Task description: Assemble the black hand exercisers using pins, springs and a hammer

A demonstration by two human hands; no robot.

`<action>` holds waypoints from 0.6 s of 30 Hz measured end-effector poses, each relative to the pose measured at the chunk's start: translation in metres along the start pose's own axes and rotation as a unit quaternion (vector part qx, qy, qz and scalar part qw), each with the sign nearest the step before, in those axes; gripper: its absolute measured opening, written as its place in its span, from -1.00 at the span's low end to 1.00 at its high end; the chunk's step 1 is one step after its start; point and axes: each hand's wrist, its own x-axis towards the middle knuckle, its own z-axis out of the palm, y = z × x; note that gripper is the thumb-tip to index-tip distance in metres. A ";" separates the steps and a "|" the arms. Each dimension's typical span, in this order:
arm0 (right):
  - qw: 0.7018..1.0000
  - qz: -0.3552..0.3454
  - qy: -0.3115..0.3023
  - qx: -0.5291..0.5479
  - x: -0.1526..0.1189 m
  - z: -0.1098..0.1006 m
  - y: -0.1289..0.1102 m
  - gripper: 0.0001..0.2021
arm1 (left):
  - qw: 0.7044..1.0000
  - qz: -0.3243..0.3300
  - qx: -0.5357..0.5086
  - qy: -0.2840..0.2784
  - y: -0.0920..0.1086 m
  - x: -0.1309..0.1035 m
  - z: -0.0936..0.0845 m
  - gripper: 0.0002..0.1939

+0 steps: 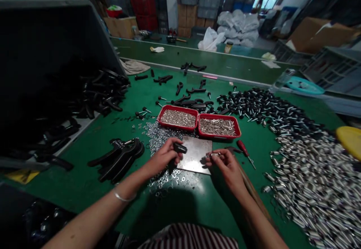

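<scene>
My left hand point(167, 154) is closed around a black plastic part point(179, 148), whose end sticks out toward the right. Between the thumb and fingers of my right hand point(224, 163) is a small metal coil spring point(215, 155). Both hands are over the sides of a flat metal plate point(195, 153), apart from each other. Beyond the plate stand two red trays, one with small metal rings point(178, 118) and one with metal pins point(217, 126). Loose washers point(163, 132) are scattered around my left hand. A red screwdriver point(244, 149) lies right of my right hand.
Springs point(316, 177) are heaped on the right, below a pile of black-headed bolts point(262, 104). Black clamps point(121, 158) lie at left, near a grey bin point(104, 27) with black parts. A hammer's wooden handle point(254, 192) runs beneath my right forearm.
</scene>
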 end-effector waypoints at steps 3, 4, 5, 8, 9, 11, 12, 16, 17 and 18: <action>0.999 -0.013 0.009 0.029 -0.009 0.006 0.002 -0.70 | 0.996 -0.020 -0.085 -0.032 -0.019 0.011 0.055 -0.62; 0.999 -0.019 0.015 0.036 -0.012 0.009 0.003 -0.71 | 0.994 -0.028 -0.103 -0.032 -0.021 0.013 0.066 -0.62; 0.999 -0.024 0.020 0.040 -0.015 0.011 0.003 -0.72 | 0.992 -0.036 -0.121 -0.030 -0.023 0.014 0.075 -0.61; 0.999 -0.033 0.032 0.027 -0.020 0.016 0.007 -0.76 | 0.978 -0.051 -0.202 -0.020 -0.027 0.011 0.088 -0.60; 0.999 -0.034 0.030 0.012 -0.021 0.016 0.008 -0.77 | 0.972 -0.056 -0.225 -0.025 -0.028 0.008 0.090 -0.61; 0.999 -0.033 0.009 -0.020 -0.020 0.013 0.011 -0.79 | 0.967 -0.077 -0.233 -0.070 -0.031 0.000 0.092 -0.64; 0.999 -0.031 -0.007 -0.029 -0.019 0.010 0.012 -0.79 | 0.965 -0.089 -0.221 -0.106 -0.032 -0.004 0.092 -0.64; 0.997 -0.011 -0.074 -0.024 -0.014 0.001 0.010 -0.79 | 0.944 -0.093 -0.216 -0.232 -0.030 -0.015 0.090 -0.57; 0.995 -0.005 -0.091 -0.027 -0.011 0.001 0.009 -0.79 | 0.937 -0.092 -0.236 -0.242 -0.030 -0.016 0.089 -0.58; 0.993 -0.001 -0.111 -0.036 -0.008 0.002 0.008 -0.78 | 0.931 -0.098 -0.254 -0.244 -0.030 -0.016 0.087 -0.59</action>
